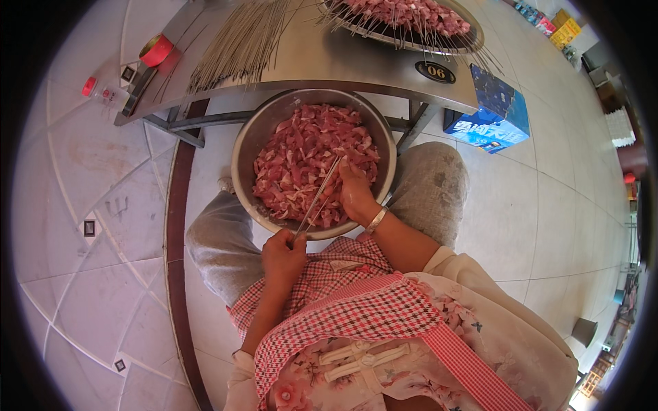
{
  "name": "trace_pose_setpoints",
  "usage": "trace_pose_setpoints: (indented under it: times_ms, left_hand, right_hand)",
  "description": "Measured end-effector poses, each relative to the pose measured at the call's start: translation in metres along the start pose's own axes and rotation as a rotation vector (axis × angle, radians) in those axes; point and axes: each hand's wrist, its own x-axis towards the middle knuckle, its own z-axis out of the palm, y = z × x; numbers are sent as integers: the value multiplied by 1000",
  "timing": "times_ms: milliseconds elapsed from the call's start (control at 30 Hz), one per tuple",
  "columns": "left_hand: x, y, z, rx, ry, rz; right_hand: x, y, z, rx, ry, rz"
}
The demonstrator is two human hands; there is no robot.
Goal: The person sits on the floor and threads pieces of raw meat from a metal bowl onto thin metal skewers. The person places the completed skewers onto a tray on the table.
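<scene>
A wide metal basin [239, 177] of cut raw meat strips [308, 149] stands between my knees. My left hand [284, 257], just past the basin's near rim, grips the lower ends of a few thin metal skewers [314, 203]. They slant up across the meat to my right hand [355, 192], which wears a silver bracelet on the wrist. Its thumb and curled fingers are around the upper part of the skewers, low over the meat. Whether a meat piece sits inside the right fingers is hidden.
On the steel-topped table [339, 64] lie a heap of bare skewers [241, 41], a red tape roll [157, 50] and an oval metal tray [478, 31] of skewered meat. A blue carton [493, 115] stands by the table's right end. A red-capped plastic jar [103, 92] is at left.
</scene>
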Motion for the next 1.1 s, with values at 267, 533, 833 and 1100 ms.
trace_pose_setpoints:
  times_ms: [267, 533, 833, 1100]
  left_hand:
    - [9, -4, 13, 8, 31, 34]
    - [6, 2, 10, -34, 39, 32]
    - [8, 7, 13, -47, 24, 47]
    - [-4, 15, -8, 32, 21, 1]
  right_hand:
    - [-3, 9, 4, 39, -22, 10]
    - [12, 6, -6, 333, -65, 7]
    - [4, 12, -3, 295, -16, 18]
    - [8, 4, -4, 296, -9, -79]
